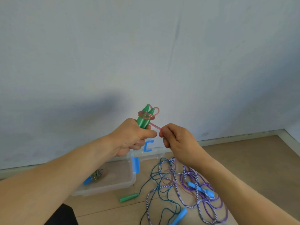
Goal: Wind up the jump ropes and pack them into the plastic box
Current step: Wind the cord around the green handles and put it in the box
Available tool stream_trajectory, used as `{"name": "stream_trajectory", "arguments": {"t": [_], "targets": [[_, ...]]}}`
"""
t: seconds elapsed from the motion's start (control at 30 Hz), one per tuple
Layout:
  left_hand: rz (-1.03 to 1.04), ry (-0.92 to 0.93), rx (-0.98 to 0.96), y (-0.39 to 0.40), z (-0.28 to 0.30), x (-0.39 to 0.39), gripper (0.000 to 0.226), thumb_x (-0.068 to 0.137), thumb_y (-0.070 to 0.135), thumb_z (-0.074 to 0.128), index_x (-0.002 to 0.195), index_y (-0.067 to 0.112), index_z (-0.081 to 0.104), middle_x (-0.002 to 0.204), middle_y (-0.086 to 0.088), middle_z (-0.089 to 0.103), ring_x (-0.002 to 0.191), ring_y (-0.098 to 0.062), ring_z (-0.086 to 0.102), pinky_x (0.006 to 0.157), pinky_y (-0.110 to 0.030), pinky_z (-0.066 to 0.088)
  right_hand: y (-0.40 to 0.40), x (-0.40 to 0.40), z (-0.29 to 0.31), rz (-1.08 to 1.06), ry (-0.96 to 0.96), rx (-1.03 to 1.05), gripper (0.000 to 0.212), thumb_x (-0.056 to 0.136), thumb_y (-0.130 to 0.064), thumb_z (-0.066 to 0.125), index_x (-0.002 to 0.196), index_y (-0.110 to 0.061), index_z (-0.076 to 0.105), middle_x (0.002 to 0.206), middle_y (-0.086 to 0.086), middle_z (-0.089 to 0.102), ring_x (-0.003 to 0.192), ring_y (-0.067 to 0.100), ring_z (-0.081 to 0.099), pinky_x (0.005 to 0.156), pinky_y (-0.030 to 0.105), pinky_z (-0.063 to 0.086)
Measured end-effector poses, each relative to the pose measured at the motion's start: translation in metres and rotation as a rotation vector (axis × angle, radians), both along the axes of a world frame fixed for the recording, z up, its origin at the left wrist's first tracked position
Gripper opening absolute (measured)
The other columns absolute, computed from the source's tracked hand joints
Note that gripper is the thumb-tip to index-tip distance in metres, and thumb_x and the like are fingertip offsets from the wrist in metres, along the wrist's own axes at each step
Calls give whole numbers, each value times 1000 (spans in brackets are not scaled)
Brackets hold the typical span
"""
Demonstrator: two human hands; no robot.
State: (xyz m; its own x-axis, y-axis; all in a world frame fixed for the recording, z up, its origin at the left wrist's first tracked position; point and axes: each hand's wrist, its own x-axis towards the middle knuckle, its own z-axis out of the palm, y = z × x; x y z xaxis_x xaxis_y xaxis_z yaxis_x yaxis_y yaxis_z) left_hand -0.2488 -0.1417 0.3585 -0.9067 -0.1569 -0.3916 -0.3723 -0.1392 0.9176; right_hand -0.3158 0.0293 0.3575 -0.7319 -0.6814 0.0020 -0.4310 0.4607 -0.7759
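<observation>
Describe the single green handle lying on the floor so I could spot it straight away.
Start at the clear plastic box with blue latches standing on the wooden floor by the wall. Just beyond its near right corner lies the loose green plastic handle, with a thin dark teal cord running from its tip. The other handles on the floor are light blue, and the other green ones are held up in a hand.

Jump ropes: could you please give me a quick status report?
Left hand grips green handles; right hand pinches pink rope, few turns on. One wound rope in box. Tangled ropes on floor.
</observation>
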Motion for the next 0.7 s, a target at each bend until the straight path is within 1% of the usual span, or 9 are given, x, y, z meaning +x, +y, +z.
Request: {"name": "stream_trajectory", "arguments": {"t": [0.07,0.13,0.2,0.33,0.43,0.5,0.6,0.67,0.7], "targets": [[-2,-50,-143,2,-4,-2,36,84,1,70,64,16,44,45,4,34,39,-12,26,41,-21,20,1,2,-2,23,17,45,30,106,-25,35,85,-22,56,69,-4,59,53,4,43,52,16,37],[-58,-88,-487,1,-10,-5,33,84,10,71,63,16,46,48,3,38,41,-14,33,45,-24,26,0,6,-5,48,61,70,31,106,-23,33,81,-27,51,70,-2,57,54,6,42,53,18,37],[-132,-95,-804,4,-15,-8,31,87,18,68,65,14,46,57,0,43,49,-15,40,50,-27,31,-2,10,-7,39,109,83,32,106,-20,34,79,-30,49,67,-7,51,54,7,41,54,17,35],[-195,-117,-1106,13,-19,-11,30,91,21,62,68,15,43,66,-2,48,56,-15,45,51,-27,34,-1,11,-4,-79,80,39,28,101,-22,47,84,-7,63,53,-9,43,44,4,39,45,13,31],[-312,-167,-1359,17,-19,-9,24,88,9,60,72,10,42,70,-4,47,65,-21,50,57,-28,38,3,7,-1,68,67,226,40,97,-32,52,79,3,60,58,0,45,49,7,32,47,20,28],[-455,-240,-1445,22,-20,-4,10,86,3,57,84,10,49,77,-5,51,74,-25,55,62,-30,41,4,9,0,172,57,347,41,96,-31,52,68,-1,52,57,0,41,50,7,30,49,22,26],[-671,-223,-1505,38,-26,1,5,89,12,57,94,12,56,89,-4,59,77,-24,56,63,-31,41,8,13,2,211,3,399,44,97,-25,49,54,-19,45,49,-9,46,47,5,40,51,18,30],[-766,-148,-1502,46,-30,0,18,91,30,60,102,15,61,98,-5,65,83,-25,62,65,-32,44,11,12,3,205,-44,391,46,100,-21,46,54,-26,49,50,-15,54,50,-2,47,54,14,34],[-808,-120,-1481,47,-32,0,28,91,39,62,107,16,63,100,-5,66,89,-27,64,66,-33,45,13,12,3,208,-52,399,44,100,-22,45,56,-23,52,54,-12,56,50,-1,46,56,16,35]]}}
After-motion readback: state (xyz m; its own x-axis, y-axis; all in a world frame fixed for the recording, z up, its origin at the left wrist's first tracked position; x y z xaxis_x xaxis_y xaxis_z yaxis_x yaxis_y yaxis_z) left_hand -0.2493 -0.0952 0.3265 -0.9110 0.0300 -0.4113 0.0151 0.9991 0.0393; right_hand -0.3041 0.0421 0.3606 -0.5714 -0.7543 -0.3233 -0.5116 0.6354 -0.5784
